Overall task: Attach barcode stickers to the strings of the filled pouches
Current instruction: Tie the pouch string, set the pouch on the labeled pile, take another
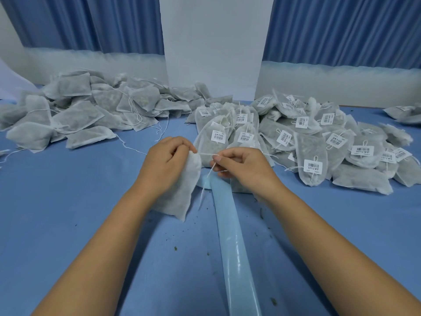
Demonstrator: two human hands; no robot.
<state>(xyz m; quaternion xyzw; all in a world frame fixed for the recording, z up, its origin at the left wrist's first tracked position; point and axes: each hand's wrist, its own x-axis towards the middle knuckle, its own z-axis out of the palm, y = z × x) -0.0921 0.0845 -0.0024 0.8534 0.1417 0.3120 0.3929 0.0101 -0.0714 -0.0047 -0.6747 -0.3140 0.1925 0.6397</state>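
My left hand (pixel 167 159) grips the gathered neck of a white filled pouch (pixel 180 197), which hangs down from it onto the blue table. A thin white string (pixel 208 154) runs from the pouch's neck to my right hand (pixel 239 166), which pinches it between thumb and fingers; the loose string ends dangle below. A light blue sticker backing strip (pixel 234 242) lies under my hands and runs toward the near edge. I see no sticker on this pouch's string.
A heap of unlabelled pouches (pixel 75 112) covers the left back of the blue table (pixel 68 213). A heap of pouches with barcode stickers (pixel 314 142) fills the right. A white pillar (pixel 214 49) and blue curtains stand behind. Small crumbs dot the table.
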